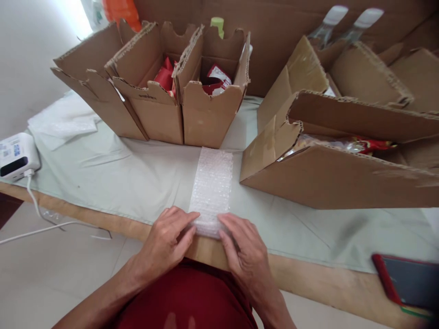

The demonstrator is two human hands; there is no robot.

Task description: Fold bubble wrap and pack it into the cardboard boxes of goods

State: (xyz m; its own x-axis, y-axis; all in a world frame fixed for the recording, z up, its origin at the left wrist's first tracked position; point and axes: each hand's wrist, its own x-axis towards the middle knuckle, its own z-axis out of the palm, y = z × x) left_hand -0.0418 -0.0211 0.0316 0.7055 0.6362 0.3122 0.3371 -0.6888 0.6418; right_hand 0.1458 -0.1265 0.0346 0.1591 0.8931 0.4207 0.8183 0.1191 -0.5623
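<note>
A strip of clear bubble wrap [212, 183] lies lengthwise on the pale green cloth, its near end folded or rolled into a thicker band at the table's front edge. My left hand [173, 233] grips the left end of that band, thumb and fingers closed around it. On the opposite end, my right hand [242, 242] holds it the same way, thumb near me and fingers over the top. Whether anything is wrapped inside the band cannot be made out.
Cardboard bins [147, 109] with red packets stand behind the strip; a larger cardboard box [343, 178] is at right. A white device [18, 155] with a cable sits left, near folded plastic sheets [65, 116]. A red-edged phone [408, 281] lies front right. Bottles [325, 27] stand behind.
</note>
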